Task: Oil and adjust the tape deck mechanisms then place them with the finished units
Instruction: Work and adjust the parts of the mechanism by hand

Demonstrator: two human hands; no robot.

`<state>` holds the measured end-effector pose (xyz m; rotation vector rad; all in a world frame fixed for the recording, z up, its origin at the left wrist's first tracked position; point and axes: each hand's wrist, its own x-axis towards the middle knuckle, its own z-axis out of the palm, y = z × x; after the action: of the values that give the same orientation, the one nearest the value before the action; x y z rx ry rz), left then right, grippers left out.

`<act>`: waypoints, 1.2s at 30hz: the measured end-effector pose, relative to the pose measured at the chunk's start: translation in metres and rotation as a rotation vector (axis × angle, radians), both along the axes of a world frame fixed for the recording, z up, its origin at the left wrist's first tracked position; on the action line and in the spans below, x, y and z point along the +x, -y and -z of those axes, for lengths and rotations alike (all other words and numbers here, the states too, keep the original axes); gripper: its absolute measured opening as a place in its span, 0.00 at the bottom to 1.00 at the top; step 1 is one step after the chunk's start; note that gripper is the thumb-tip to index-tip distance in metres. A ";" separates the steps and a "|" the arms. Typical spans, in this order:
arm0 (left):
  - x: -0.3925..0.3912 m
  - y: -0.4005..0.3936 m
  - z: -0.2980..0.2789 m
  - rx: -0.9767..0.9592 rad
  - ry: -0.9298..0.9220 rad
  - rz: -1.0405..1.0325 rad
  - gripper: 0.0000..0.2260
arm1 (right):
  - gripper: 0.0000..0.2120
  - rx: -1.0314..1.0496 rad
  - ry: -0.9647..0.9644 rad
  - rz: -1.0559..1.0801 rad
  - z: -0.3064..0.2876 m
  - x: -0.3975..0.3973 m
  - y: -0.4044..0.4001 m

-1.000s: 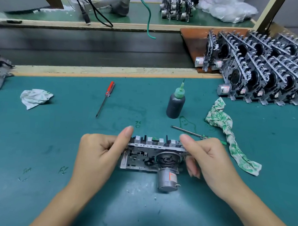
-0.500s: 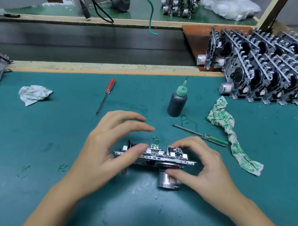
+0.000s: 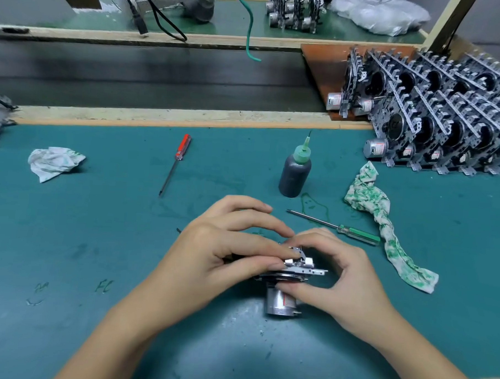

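Both hands, left hand [image 3: 220, 254] and right hand [image 3: 339, 279], grip the silver stamped-metal tape deck mechanism [image 3: 294, 273] at the green surface's [image 3: 97, 240] six o'clock. It looks stiff, motor-heavy, sharp-edged; best held by frame edges.

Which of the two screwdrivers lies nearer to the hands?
The green-handled screwdriver, just beyond the right hand. The red-handled screwdriver lies farther back, to the left.

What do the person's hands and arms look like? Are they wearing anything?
Both are bare. The left hand and right hand have no gloves, rings or watch that show, and the nails are short and plain. Both forearms are uncovered too, with no sleeves in view down to the picture's bottom edge.
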<state>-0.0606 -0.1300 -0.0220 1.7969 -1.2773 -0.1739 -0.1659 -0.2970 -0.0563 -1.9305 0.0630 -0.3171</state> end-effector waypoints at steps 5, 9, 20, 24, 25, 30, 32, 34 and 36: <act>0.000 0.000 0.002 -0.004 -0.014 -0.010 0.09 | 0.15 0.115 -0.024 -0.019 0.003 -0.002 -0.002; 0.001 0.000 0.003 -0.005 -0.019 -0.015 0.10 | 0.15 -0.030 -0.048 0.003 0.000 -0.005 0.002; 0.001 0.000 0.004 -0.046 -0.052 0.002 0.09 | 0.18 -0.885 0.092 0.100 0.005 -0.026 0.017; 0.000 0.001 0.003 -0.051 -0.042 -0.003 0.09 | 0.19 -0.849 0.058 0.072 0.000 -0.027 0.015; 0.000 0.001 0.003 -0.052 -0.052 -0.006 0.09 | 0.20 -0.834 0.063 0.074 -0.002 -0.027 0.016; -0.001 0.001 0.002 -0.067 -0.090 -0.005 0.09 | 0.22 -0.663 0.225 0.137 -0.026 -0.018 0.013; -0.002 0.001 0.002 -0.106 -0.152 -0.054 0.09 | 0.19 -0.770 0.276 0.115 -0.038 -0.009 0.009; -0.003 0.003 0.001 -0.180 -0.269 -0.101 0.10 | 0.17 -0.927 0.299 0.021 -0.048 0.002 0.006; -0.003 0.008 0.001 -0.229 -0.327 -0.125 0.10 | 0.15 -0.993 0.291 -0.075 -0.056 0.010 0.007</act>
<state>-0.0632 -0.1377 -0.0234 1.5702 -0.9126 -0.2318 -0.1560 -0.3042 -0.0004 -2.8237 -0.4345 -0.6580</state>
